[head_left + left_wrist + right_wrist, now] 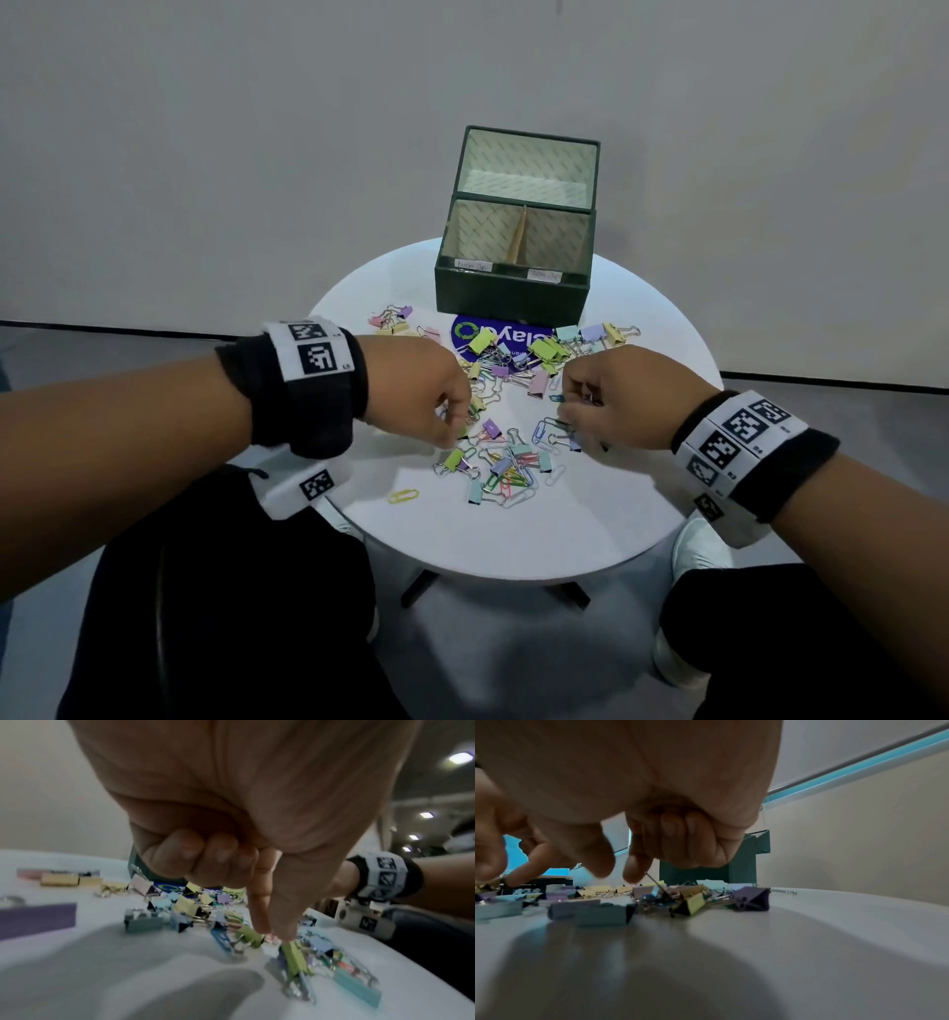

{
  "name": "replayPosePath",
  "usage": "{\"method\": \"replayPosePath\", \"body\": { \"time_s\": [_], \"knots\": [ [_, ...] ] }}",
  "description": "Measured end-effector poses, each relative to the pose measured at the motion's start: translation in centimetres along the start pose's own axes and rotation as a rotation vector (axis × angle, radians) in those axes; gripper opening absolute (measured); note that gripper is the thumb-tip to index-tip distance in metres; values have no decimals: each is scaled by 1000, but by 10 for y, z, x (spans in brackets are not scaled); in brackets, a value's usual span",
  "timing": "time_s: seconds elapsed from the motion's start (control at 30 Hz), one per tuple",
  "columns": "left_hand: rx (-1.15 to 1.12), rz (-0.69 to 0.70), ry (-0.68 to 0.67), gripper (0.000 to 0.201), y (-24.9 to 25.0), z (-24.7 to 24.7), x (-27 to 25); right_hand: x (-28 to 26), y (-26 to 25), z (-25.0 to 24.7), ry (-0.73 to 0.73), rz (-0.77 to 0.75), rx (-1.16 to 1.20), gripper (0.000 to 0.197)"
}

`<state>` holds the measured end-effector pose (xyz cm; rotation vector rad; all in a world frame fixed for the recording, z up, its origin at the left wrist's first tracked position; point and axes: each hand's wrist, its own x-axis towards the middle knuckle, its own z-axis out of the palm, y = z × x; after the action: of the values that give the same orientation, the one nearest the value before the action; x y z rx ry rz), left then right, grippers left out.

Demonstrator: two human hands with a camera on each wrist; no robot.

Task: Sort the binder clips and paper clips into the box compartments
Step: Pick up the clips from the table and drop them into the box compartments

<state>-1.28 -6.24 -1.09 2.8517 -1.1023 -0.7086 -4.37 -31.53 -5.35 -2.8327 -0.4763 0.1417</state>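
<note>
A dark green box (513,303) stands at the back of the round white table (590,514), with two labelled front compartments split by a divider. Pastel binder clips and coloured paper clips (513,462) lie scattered in front of it. My left hand (457,434) reaches down at the pile's left side. Its thumb and index tips (273,934) pinch the top of a green binder clip (294,959), and the other fingers are curled. My right hand (564,413) hovers over the pile's right side. Its thumb and index (621,875) are slightly apart, a thin wire (653,882) touches the index tip, and its other fingers are curled.
A lone yellow paper clip (403,496) lies near the table's front left. A blue paper clip (544,429) sits just left of my right hand. A round blue sticker (477,334) is partly under the clips. My legs are below the table edge; a plain wall stands behind.
</note>
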Motion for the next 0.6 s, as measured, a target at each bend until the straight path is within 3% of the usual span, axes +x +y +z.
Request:
{"method": "replayPosePath", "body": {
  "time_s": [0.17,0.4,0.6],
  "knots": [
    [120,0,-36,26,0,1,-11,3,1,1,-71,-28,-29,6],
    [224,36,-170,48,10,13,-29,-1,-3,1,-30,-1,29,15],
    [392,107,-127,15,21,23,-24,0,-4,-1,-30,35,142,13]
  ]
}}
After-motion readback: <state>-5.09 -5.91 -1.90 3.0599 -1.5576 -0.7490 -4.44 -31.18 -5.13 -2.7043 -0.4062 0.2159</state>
